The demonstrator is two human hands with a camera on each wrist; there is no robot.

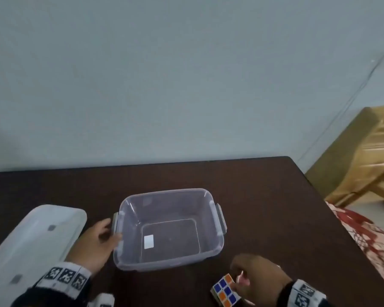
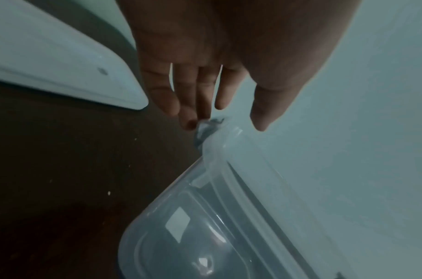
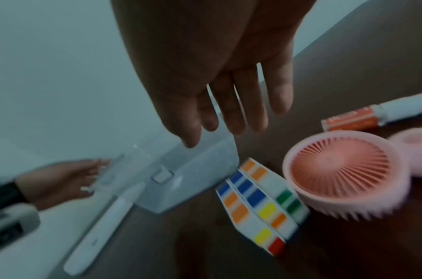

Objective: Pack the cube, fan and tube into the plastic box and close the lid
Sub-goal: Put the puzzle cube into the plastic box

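The clear plastic box (image 1: 211,249) stands open and empty in the middle of the dark table (image 1: 275,196). My left hand (image 1: 111,233) rests open against the box's left wall; in the left wrist view its fingertips (image 2: 188,120) touch the grey latch (image 2: 205,130). The white lid (image 1: 31,240) lies flat to the left. My right hand (image 1: 239,271) hovers open, holding nothing, above the colourful cube (image 1: 226,291). In the right wrist view the cube (image 3: 260,203) lies beside the pink fan (image 3: 343,175), with the orange-and-white tube (image 3: 372,117) beyond them.
A pale wall rises behind the table's far edge. Wooden furniture (image 1: 359,156) and a red patterned cloth (image 1: 368,240) sit off the table's right side. Bare tabletop lies behind and to the right of the box.
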